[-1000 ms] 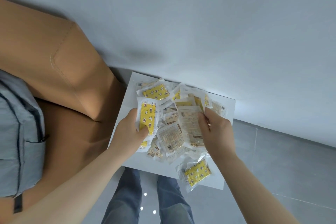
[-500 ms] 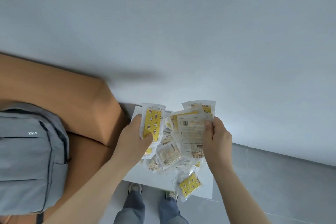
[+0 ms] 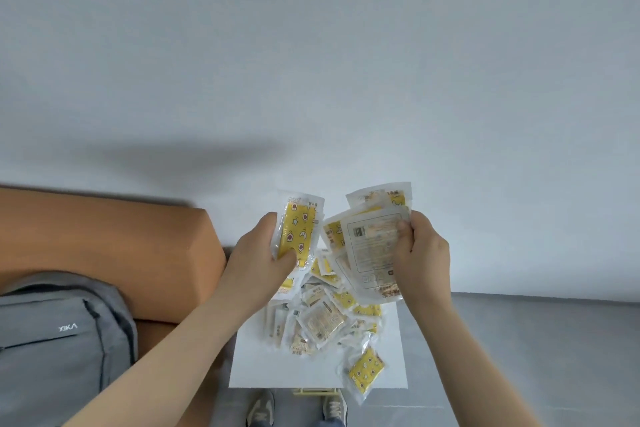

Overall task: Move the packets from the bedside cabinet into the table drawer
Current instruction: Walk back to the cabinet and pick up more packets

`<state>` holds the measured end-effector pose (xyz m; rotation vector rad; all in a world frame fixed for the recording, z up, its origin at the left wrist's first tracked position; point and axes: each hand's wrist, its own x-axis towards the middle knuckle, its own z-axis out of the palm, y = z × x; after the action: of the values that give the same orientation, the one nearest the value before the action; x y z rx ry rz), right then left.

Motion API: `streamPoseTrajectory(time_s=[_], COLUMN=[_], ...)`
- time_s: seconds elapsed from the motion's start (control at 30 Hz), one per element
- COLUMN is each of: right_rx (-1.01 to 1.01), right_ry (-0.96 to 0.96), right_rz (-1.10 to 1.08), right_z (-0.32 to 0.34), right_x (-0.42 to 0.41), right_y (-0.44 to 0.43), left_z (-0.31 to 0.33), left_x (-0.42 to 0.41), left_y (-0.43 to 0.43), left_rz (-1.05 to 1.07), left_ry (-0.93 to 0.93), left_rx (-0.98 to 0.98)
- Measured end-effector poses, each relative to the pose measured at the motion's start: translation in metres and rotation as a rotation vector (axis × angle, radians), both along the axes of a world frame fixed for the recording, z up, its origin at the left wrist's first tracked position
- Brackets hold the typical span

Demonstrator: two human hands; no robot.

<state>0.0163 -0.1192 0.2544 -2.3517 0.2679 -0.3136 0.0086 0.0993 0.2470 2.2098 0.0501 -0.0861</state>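
My left hand (image 3: 258, 253) grips a yellow patterned packet (image 3: 299, 230), lifted above the white bedside cabinet top (image 3: 256, 364). My right hand (image 3: 420, 253) holds a fanned bunch of several clear packets (image 3: 372, 243), printed backs facing me, also raised off the top. Below both hands a loose pile of several more yellow and white packets (image 3: 323, 317) lies on the cabinet. One yellow packet (image 3: 365, 369) sits apart near the front right corner, hanging a little over the edge. No table drawer is in view.
An orange-brown bed headboard (image 3: 104, 239) stands to the left of the cabinet. A grey backpack (image 3: 59, 354) lies on the bed at lower left. A plain white wall fills the upper view, with grey floor tiles (image 3: 519, 340) to the right. My shoes (image 3: 261, 409) show below the cabinet.
Both hands have lifted their packets up off the pile and away from the cabinet top. The view has tilted upward, showing more wall.
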Motion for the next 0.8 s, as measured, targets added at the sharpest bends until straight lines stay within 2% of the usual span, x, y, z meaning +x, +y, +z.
streamPoseTrajectory(time_s=[0.17,0.33,0.6,0.8], right_rx=[-0.066,-0.095,-0.055,-0.055], right_ry=[-0.008,-0.025,-0.076,-0.125], right_rz=[-0.090,-0.232,-0.547,-0.744], right_z=[0.017,0.035,0.064,0.081], right_x=[-0.028,-0.067,-0.156,-0.252], right_y=[-0.003,-0.031,-0.116,-0.199], left_z=[0.019,0.035,0.075,0.098], left_x=[-0.002,-0.003,-0.037,-0.099], left_y=[0.002,-0.031,-0.137,-0.246], left_rz=[-0.151,-0.284,-0.547,-0.724], left_ry=[-0.042,-0.073,-0.110,-0.138], left_rx=[0.020,0.016,-0.044,-0.061])
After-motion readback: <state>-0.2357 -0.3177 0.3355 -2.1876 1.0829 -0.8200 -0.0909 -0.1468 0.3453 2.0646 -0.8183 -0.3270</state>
